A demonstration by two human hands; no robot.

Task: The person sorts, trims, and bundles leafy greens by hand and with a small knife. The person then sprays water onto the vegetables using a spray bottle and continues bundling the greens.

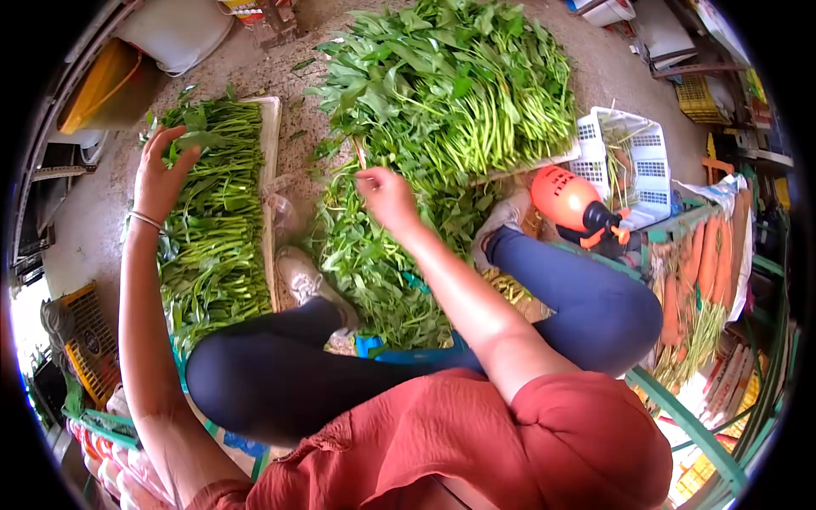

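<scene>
- Left hand [161, 174]: raised at the far end of the left stack of greens [217, 221], fingers spread and curved, thumb apart; leaves show beside the thumb, but whether any are held I cannot tell
- Right hand [387, 195]: over the loose greens [365, 285], fingers curled in; I cannot tell whether they grip a stem
- Done, as far as it shows: the left stack lies in close rows beside a pale board edge [270, 170], and the large stack [450, 93] ahead is piled high, many of its pale stems lined up toward the right foot
- Left, judging by how things lie: the loose greens between the two shoes, tangled and pointing every way, so the sorting looks well along but unfinished
- Nearby on the right: an orange spray bottle [565, 200] just beside a white basket [650, 157] with some stalks in it, and carrots [710, 259] nearer the person
</scene>
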